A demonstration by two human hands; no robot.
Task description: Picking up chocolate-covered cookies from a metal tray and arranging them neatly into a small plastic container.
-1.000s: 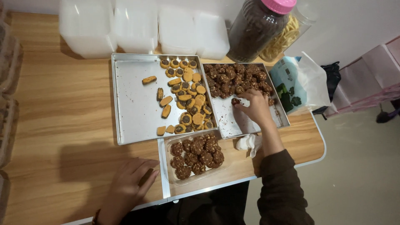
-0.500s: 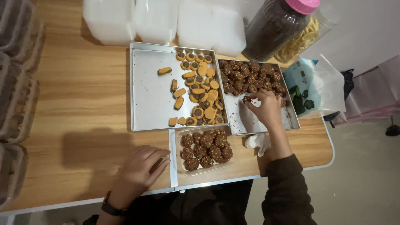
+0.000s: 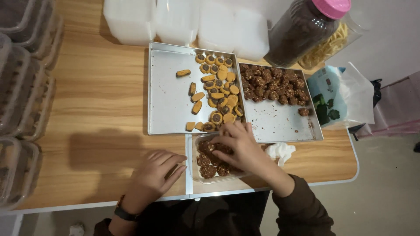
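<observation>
Clear plastic container (image 3: 205, 175), partly filled with dark chocolate-coated cookies (image 3: 208, 167), sits at the near edge of a wooden table (image 3: 100, 109), directly under the person's right hand (image 3: 238, 146). That hand reaches over the container from the right, fingers (image 3: 218, 140) curled down among the cookies at its far end; whether they are pinching a cookie cannot be told, as the hand hides the fingertips. The left hand (image 3: 155, 172) lies flat on the table just beside the container's left wall, palm down, fingers loosely spread and grasping nothing, a dark watch (image 3: 124, 213) on the wrist.

Just behind the container stand two metal trays side by side. The left tray (image 3: 168, 91) carries orange, chocolate-centred cookies (image 3: 216, 94) crowded along its right side, a few lying apart toward the middle. The right tray (image 3: 280, 124) holds more dark cookies (image 3: 271, 85) bunched at its far end, one lying alone near the right rim. A crumpled white tissue (image 3: 280, 151) lies on the table right of the hand, close to the wrist.

Beyond the trays are white plastic tubs (image 3: 188, 22), a tall jar with a pink lid (image 3: 306, 30) and a blue-and-white bag (image 3: 337, 96). Stacked clear lidded boxes (image 3: 22, 87) line the table's left edge.
</observation>
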